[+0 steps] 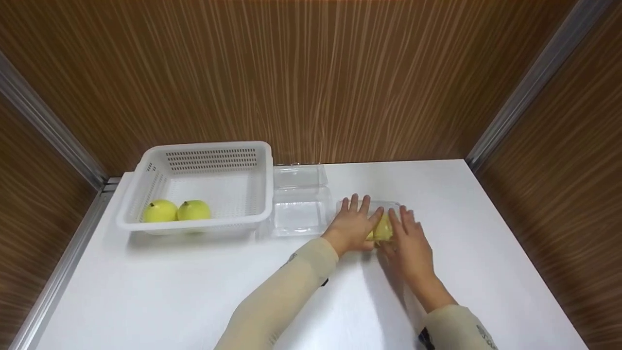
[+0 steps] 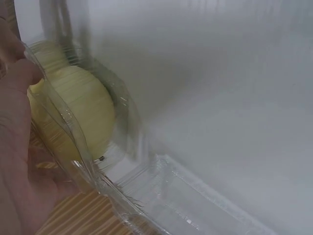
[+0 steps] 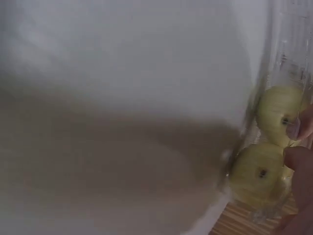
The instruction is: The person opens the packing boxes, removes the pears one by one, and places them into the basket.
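Observation:
A clear plastic clamshell box (image 1: pixel 388 204) with round yellow-green fruits (image 1: pixel 383 228) inside lies on the white table, right of centre. My left hand (image 1: pixel 354 227) spreads its straight fingers over the left part of the lid. Against the right side rests my right hand (image 1: pixel 410 243), its fingers extended forward along the edge. The left wrist view shows a fruit (image 2: pixel 80 112) behind the clear plastic, with the left thumb at the rim. Two fruits (image 3: pixel 257 171) with dark stem ends show in the right wrist view, the right fingertips (image 3: pixel 297 155) touching the box beside them.
Another clear clamshell box (image 1: pixel 300 214) lies open to the left of my hands. Farther left, a white plastic basket (image 1: pixel 268 194) holds two yellow-green fruits (image 1: pixel 193 210) near its front wall. Wood-grain panels (image 1: pixel 311 82) enclose the white table (image 1: pixel 194 296) at the back and sides.

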`<state>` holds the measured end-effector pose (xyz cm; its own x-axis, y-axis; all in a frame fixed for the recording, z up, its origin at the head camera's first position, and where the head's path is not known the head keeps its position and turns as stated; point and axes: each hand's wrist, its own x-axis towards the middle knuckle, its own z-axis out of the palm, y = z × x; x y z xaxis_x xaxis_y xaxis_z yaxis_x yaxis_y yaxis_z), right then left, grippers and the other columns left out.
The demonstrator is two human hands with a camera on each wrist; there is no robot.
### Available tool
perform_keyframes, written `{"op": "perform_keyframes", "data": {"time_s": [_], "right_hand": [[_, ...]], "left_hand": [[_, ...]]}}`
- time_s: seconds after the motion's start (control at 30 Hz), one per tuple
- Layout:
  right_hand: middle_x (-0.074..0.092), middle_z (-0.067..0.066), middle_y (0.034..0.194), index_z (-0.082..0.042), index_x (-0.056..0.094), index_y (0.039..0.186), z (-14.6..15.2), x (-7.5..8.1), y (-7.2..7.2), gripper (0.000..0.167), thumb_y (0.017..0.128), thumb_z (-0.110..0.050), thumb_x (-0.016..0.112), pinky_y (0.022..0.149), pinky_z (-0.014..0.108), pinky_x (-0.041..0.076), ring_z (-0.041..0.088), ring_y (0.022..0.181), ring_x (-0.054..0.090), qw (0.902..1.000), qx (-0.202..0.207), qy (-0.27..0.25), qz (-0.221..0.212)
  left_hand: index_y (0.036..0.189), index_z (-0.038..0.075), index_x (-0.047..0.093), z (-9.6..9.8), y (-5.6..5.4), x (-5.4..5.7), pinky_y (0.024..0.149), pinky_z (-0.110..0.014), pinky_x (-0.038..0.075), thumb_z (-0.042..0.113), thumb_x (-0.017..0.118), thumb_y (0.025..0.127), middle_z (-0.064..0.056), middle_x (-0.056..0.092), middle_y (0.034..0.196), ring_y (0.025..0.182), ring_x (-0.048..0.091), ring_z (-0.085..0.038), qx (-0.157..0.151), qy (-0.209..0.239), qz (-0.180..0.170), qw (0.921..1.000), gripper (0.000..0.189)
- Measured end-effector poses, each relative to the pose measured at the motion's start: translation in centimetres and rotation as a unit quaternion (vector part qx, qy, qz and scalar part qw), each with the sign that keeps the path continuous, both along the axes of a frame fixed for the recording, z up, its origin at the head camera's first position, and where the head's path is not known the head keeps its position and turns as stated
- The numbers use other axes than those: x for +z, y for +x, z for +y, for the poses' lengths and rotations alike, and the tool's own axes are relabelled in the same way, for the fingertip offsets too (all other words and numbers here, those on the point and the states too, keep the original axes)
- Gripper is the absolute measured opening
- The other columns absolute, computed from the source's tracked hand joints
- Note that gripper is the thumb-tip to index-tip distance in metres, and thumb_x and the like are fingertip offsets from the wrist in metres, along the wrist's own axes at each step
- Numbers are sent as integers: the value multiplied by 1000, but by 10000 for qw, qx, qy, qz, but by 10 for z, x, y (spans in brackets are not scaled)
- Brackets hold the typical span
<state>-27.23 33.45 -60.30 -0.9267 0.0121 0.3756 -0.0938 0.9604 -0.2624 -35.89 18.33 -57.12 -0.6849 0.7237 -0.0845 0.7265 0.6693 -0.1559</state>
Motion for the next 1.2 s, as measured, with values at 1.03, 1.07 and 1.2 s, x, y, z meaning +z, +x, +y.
{"op": "perform_keyframes", "data": {"time_s": [1.03, 1.07, 1.2], "right_hand": [[57, 24, 138, 3, 44, 145, -12, 6, -3, 69, 83, 4, 73, 90, 56, 55, 46, 120, 59, 9632, 958, 2478, 406], [57, 24, 139, 3, 44, 146, -12, 7, -3, 68, 84, 4, 72, 91, 56, 54, 46, 120, 59, 9633, 961, 2476, 379], [55, 23, 141, 2, 42, 148, -12, 8, -3, 70, 84, 6, 71, 91, 57, 54, 46, 122, 58, 9614, 999, 2550, 252]], "left_hand": [[158, 13, 27, -11, 7, -3, 116, -58, 31, 46, 57, 94, -14, 22, 165, 149, 23, -41, -435, -418, 402, 9974, 79], [158, 13, 28, -11, 7, -3, 116, -58, 31, 45, 57, 94, -13, 22, 165, 149, 24, -41, -452, -418, 418, 9972, 78], [158, 12, 27, -13, 7, -5, 116, -58, 31, 42, 55, 95, -13, 21, 165, 150, 22, -40, -527, -430, 419, 9968, 76]]}}
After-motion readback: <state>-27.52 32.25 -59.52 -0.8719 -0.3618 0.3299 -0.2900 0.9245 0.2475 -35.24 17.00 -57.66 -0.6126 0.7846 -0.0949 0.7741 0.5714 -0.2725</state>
